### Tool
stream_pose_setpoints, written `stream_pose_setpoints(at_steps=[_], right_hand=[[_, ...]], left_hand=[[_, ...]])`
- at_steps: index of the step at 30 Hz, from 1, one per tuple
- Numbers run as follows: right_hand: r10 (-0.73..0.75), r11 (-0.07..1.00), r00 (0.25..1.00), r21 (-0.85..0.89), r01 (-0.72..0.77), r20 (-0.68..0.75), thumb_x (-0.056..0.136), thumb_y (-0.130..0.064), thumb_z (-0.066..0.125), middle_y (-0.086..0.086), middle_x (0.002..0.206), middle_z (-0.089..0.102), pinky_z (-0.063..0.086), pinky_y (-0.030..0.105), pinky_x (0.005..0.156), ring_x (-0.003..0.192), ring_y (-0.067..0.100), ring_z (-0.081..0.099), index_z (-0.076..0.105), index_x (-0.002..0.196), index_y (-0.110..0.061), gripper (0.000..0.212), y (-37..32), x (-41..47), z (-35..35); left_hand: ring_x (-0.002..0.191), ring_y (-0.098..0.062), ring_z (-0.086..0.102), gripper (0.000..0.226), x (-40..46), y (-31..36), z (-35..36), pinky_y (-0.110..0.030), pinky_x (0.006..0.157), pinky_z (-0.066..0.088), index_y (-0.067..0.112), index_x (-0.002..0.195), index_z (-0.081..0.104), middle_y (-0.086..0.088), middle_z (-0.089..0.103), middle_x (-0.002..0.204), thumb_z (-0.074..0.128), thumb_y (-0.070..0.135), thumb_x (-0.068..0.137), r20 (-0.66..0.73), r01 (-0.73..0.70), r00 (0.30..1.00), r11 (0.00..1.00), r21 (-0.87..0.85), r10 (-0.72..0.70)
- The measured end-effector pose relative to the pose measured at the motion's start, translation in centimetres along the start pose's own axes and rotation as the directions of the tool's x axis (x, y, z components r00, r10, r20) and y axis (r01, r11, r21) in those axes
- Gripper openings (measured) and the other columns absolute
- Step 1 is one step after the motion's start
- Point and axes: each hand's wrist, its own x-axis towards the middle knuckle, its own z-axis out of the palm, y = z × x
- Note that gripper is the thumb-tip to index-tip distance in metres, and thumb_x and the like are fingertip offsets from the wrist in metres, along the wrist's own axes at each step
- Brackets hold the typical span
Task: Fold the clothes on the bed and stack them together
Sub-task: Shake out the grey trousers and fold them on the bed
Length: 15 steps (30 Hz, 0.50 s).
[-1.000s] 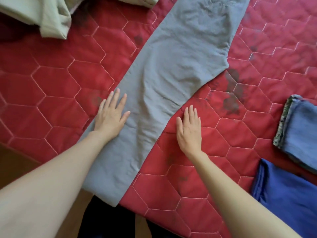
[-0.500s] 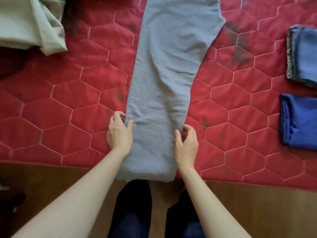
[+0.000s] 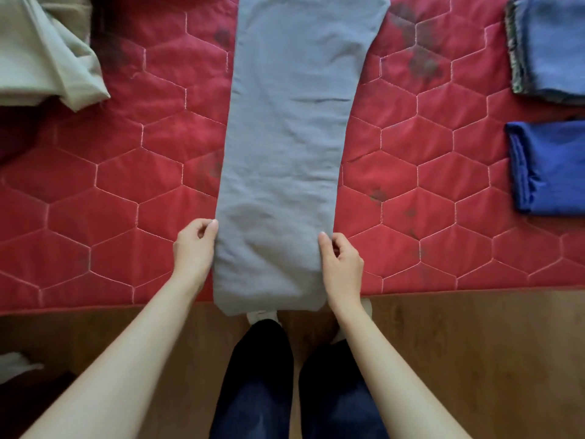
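My left hand (image 3: 193, 248) and right hand (image 3: 342, 264) pinch grey trousers (image 3: 285, 147) on the red quilted bed (image 3: 443, 242); wooden floor (image 3: 474, 343) at lower frame.

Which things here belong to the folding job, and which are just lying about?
Part of the job:
grey trousers, pinched at each side edge by the left hand and right hand
beige cloth
blue denim piece, folded
blue garment, folded

Just there:
red quilt
wood floor
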Motion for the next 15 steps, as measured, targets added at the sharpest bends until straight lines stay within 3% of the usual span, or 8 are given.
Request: stream_pose_setpoints(at_steps=[2, 4, 8, 11, 12, 15], right_hand=[[0.084, 0.996, 0.992, -0.048, -0.08, 0.09, 0.096, -0.029, 0.055, -0.003, 0.063, 0.039, 0.026, 0.035, 0.062, 0.066, 0.018, 0.038, 0.036, 0.067, -0.013, 0.038, 1.3, -1.0, 0.6], [0.082, 0.997, 0.993, -0.014, -0.081, 0.087, 0.096, -0.027, 0.056, -0.007, 0.061, 0.037, 0.026, 0.033, 0.061, 0.063, 0.014, 0.036, 0.035, 0.063, -0.018, 0.04, 1.6, -1.5, 0.6], [-0.006, 0.994, 0.999, 0.111, 0.001, 0.036, 0.096, -0.033, 0.056, -0.012, 0.057, 0.034, 0.026, 0.022, 0.054, 0.057, 0.005, 0.031, 0.034, 0.061, -0.023, 0.042, 1.7, -2.8, 0.0], [0.067, 0.996, 0.984, 0.04, -0.074, 0.164, 0.095, -0.031, 0.058, -0.005, 0.063, 0.046, 0.03, 0.029, 0.06, 0.064, 0.009, 0.039, 0.046, 0.067, -0.013, 0.035, 2.7, -3.9, 0.0], [0.07, 0.997, 0.98, 0.005, -0.072, 0.185, 0.094, -0.029, 0.058, 0.001, 0.066, 0.05, 0.031, 0.031, 0.061, 0.066, 0.012, 0.04, 0.05, 0.071, -0.007, 0.034, 3.1, -4.3, 0.1], [-0.001, 0.999, 0.993, 0.05, -0.005, 0.114, 0.092, -0.036, 0.058, -0.009, 0.061, 0.038, 0.029, 0.025, 0.057, 0.06, 0.006, 0.034, 0.042, 0.066, -0.014, 0.038, 3.6, -4.9, 0.0]], left_hand=[[0.091, -0.022, 0.063, 0.015, -0.4, -1.1, -0.1, -0.036, 0.081, 0.049, 0.023, 0.088, 0.069, 0.003, 0.07, 0.091, 0.059, 0.033, 0.094, 0.099, 0.008, 0.995, 0.995, 0.098, -0.018], [0.078, -0.012, 0.058, 0.019, -0.7, -1.0, -0.2, -0.025, 0.068, 0.043, 0.026, 0.075, 0.066, 0.011, 0.067, 0.078, 0.062, 0.034, 0.092, 0.139, -0.039, 0.99, 0.993, 0.11, 0.024], [0.078, -0.012, 0.057, 0.02, -1.2, -1.3, -1.1, -0.034, 0.074, 0.045, 0.023, 0.08, 0.069, 0.009, 0.068, 0.081, 0.059, 0.035, 0.094, 0.131, -0.035, 0.991, 0.999, 0.02, 0.032], [0.088, -0.022, 0.061, 0.02, -2.4, -2.3, -1.3, -0.041, 0.086, 0.051, 0.013, 0.092, 0.071, -0.003, 0.07, 0.094, 0.058, 0.028, 0.095, 0.17, -0.02, 0.985, 0.994, 0.108, 0.001], [0.088, -0.023, 0.062, 0.018, -2.8, -2.7, -1.4, -0.041, 0.086, 0.051, 0.012, 0.093, 0.071, -0.004, 0.071, 0.095, 0.06, 0.027, 0.094, 0.178, -0.035, 0.984, 0.991, 0.13, 0.011], [0.084, -0.017, 0.061, 0.014, -3.3, -3.4, -2.0, -0.033, 0.076, 0.047, 0.018, 0.089, 0.069, 0.005, 0.069, 0.087, 0.061, 0.028, 0.093, 0.135, -0.098, 0.987, 0.989, 0.109, 0.083]])
